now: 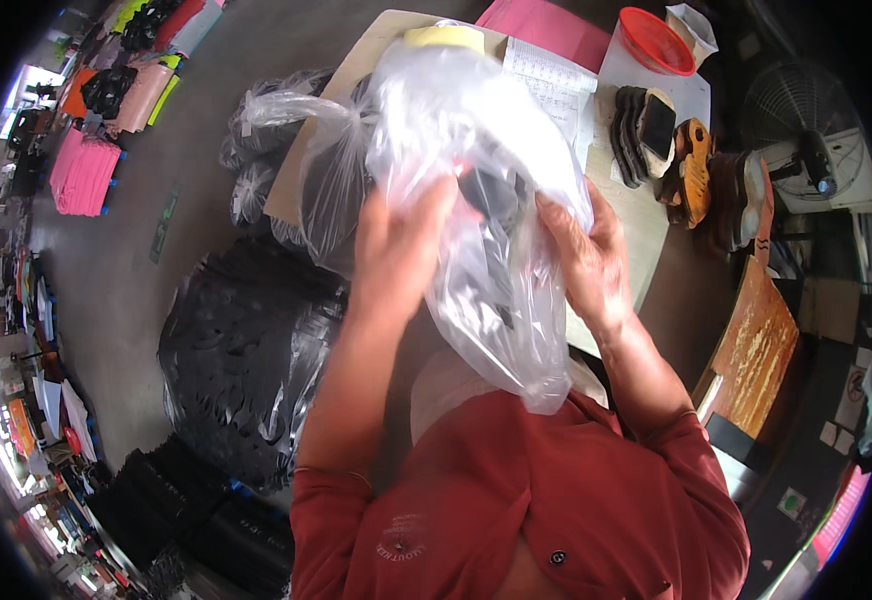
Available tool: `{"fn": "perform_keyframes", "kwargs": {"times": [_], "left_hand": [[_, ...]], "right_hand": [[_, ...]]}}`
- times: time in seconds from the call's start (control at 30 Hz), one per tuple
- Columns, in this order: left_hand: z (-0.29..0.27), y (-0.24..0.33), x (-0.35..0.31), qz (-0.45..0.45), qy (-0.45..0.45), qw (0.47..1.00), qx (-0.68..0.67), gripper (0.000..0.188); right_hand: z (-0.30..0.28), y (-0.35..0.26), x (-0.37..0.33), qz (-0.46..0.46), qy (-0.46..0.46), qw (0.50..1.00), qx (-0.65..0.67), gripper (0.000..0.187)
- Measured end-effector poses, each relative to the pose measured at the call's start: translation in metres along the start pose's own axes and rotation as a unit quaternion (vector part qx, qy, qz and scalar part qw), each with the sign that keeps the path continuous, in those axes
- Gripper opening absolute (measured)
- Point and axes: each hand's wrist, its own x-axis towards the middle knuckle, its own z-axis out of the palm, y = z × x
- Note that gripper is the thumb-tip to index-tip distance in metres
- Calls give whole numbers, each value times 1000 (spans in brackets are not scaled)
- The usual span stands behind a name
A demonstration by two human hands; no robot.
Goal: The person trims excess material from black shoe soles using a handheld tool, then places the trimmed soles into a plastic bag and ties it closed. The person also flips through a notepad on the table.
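In front of my chest I hold a large clear plastic bag (516, 340) between both hands. My left hand (406, 240) is closed on its left side, the fingertips partly veiled by the film. My right hand (591, 250) pinches the right edge, thumb toward me. Dark shapes (496, 195) show through the crumpled film; I cannot tell what they are. One end of the bag hangs down to my shirt. Just left of it stands a knotted clear bag (331, 190) with dark contents, at the table's (631, 235) edge.
Black stacked pieces in plastic (246, 350) sit on the floor at left, beside more filled bags (256, 190). On the right are a red basin (656, 42), a phone (658, 128), shoe-sole-shaped pieces (696, 170), a fan (806, 140) and a worn board (751, 345). Printed paper (546, 80) lies behind the bag.
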Motion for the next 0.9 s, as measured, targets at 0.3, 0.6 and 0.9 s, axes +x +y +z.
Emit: {"fn": "perform_keyframes", "kwargs": {"times": [0.3, 0.6, 0.9], "left_hand": [[-11, -34, 159, -23, -81, 993, 88, 30], [-39, -122, 197, -134, 25, 972, 191, 35], [-82, -170, 127, -235, 47, 969, 60, 55]], "right_hand": [[-10, 67, 86, 88, 24, 992, 84, 47], [-30, 175, 117, 245, 51, 965, 77, 40], [-65, 253, 39, 281, -45, 949, 134, 51]]}}
